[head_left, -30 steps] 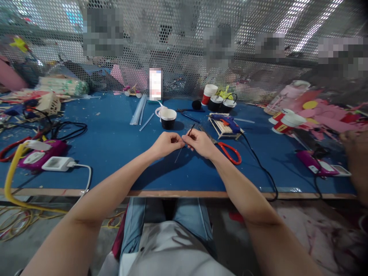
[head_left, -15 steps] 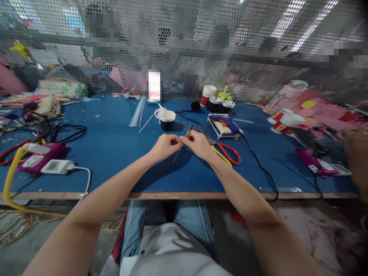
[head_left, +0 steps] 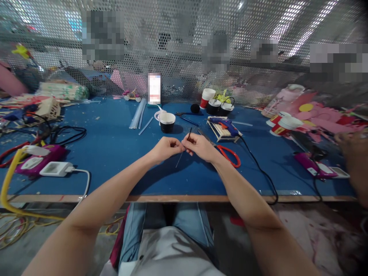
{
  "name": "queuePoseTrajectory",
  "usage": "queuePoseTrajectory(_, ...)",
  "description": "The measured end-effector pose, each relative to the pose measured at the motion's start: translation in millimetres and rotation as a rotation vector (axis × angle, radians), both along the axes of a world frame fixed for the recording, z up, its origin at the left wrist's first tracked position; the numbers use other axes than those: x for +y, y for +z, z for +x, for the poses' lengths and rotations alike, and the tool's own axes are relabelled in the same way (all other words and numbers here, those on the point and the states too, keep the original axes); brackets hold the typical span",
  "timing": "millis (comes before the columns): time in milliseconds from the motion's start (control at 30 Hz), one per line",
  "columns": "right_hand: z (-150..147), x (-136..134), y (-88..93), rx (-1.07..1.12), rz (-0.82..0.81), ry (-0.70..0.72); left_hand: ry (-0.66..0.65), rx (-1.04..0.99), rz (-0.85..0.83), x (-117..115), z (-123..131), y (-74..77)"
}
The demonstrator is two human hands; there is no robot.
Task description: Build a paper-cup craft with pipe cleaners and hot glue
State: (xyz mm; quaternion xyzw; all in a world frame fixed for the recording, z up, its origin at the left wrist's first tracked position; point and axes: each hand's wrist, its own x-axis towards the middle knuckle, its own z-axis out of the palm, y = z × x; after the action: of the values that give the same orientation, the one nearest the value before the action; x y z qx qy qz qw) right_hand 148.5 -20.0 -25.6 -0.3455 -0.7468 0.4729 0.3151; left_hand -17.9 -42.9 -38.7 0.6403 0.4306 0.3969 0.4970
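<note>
Our right hand (head_left: 200, 147) has fingertips clamped on thin dark rod (head_left: 189, 133) — left hand (head_left: 166, 148) right beside, fingertips bunched up against right ones, can't tell if they grip rod too. Long axis slants: dark end pokes toward tabletop's (head_left: 112, 142) far edge, thin tail runs down-left toward near edge. So we've got rod between hands, dark end nearer right one, black-and-white cup (head_left: 167, 123) just beyond, toward far edge.

thin rod (head_left: 189, 133): middle hidden | scissors (head_left: 231, 150): partly covered | co-worker's arm (head_left: 355, 168): cut off by right edge | phone screen (head_left: 154, 88): pixelated
</note>
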Motion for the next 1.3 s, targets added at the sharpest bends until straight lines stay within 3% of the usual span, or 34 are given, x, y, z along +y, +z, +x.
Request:
queuePoseTrajectory(100,1,-1,3.4,-0.040,-0.013,0.000,-0.010,0.022,0.017,0,0,-0.8)
queuePoseTrajectory(300,-7,0,-0.3,-0.203,0.249,-0.200,0.071,0.151,0.167,4,0,-7.6)
queuePoseTrajectory(433,-12,0,-5.0,-0.204,0.316,-0.301,0.100,0.181,0.205,5,-1,-10.6)
queuePoseTrajectory(500,-11,-1,-3.9,-0.179,0.279,-0.266,0.058,0.114,0.160,4,0,-8.7)
queuePoseTrajectory(700,1,-1,3.8,-0.022,-0.038,0.064,-0.043,-0.002,-0.006,0,0,-0.6)
queuePoseTrajectory(1167,-13,-2,-2.5,-0.192,0.258,-0.289,0.157,0.238,0.215,3,-1,-8.1)
queuePoseTrajectory(1233,-12,-2,-3.0,-0.201,0.273,-0.295,0.128,0.183,0.176,3,0,-7.1)
queuePoseTrajectory(1300,-10,-1,-2.4,-0.144,0.193,-0.207,0.057,0.080,0.106,2,0,-4.2)
